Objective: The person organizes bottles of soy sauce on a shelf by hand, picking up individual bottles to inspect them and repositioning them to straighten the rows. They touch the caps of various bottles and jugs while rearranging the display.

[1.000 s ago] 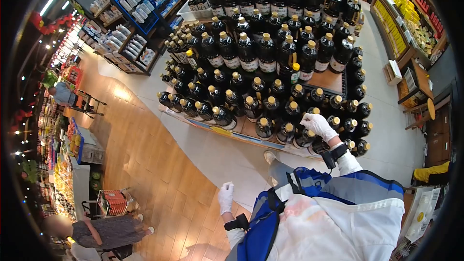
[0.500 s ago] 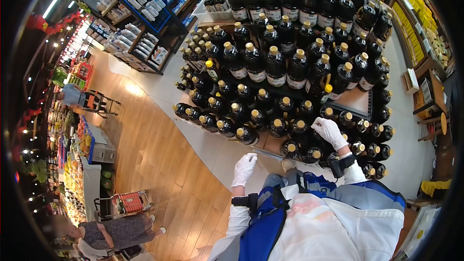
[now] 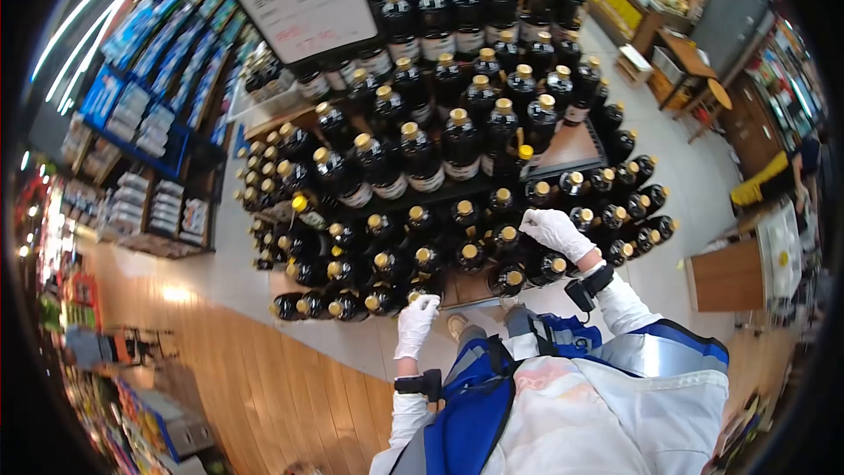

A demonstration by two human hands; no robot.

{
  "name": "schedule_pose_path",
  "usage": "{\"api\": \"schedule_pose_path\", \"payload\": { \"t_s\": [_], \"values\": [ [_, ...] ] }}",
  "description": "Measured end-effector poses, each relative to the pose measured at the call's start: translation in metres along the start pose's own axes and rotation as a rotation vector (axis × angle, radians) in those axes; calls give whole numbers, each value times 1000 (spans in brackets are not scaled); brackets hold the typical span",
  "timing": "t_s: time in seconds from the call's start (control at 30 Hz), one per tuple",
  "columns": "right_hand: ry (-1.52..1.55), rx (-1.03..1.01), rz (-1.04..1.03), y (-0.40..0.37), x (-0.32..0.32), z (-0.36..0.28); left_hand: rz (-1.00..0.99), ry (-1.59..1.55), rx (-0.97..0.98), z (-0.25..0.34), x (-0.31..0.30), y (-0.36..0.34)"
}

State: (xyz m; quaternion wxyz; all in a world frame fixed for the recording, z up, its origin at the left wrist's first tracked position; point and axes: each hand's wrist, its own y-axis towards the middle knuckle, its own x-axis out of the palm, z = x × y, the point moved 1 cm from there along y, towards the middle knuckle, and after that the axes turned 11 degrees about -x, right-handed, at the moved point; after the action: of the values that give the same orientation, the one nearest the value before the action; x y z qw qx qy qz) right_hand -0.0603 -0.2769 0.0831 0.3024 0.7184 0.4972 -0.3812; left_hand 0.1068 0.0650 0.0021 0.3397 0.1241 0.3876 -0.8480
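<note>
Display [image 3: 580, 145]: tiered stand.
Sign [image 3: 299, 0]: above top tier.
Bottles [image 3: 462, 145]: upright, dark liquid, gold caps, filling tiers.
Right hand [image 3: 556, 230]: gloved, clenched over one's top, lower tier.
Left hand [image 3: 416, 321]: gloved, fingertips on front-row cap; grip unclear.

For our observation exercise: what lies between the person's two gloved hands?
Dark, gold-capped bottles stand between the left hand and the right hand, as seen in the head view.
</note>
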Motion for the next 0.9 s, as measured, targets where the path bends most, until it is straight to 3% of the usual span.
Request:
{"api": "schedule_pose_path", "payload": {
  "t_s": [0.13,0.37,0.53,0.67,0.73,0.8,0.9],
  "values": [
    [-33,128,59,-36,-20,18,64,194,295,52,-3,41],
    [-65,363,194,-119,-70,84,-16,281,523,156,63,48],
    [-11,294,243,-159,-82,171,-36,197,380,173,149,24],
    [31,218,87,-172,-102,219,97,-14,185,175,225,0],
    [50,221,1,-179,-109,230,247,-1,286,178,261,-14],
    [62,130,-14,-187,-116,244,225,-20,315,193,288,-29],
    [44,80,-35,-192,-125,255,304,348,435,211,310,-51]
  ]
}}
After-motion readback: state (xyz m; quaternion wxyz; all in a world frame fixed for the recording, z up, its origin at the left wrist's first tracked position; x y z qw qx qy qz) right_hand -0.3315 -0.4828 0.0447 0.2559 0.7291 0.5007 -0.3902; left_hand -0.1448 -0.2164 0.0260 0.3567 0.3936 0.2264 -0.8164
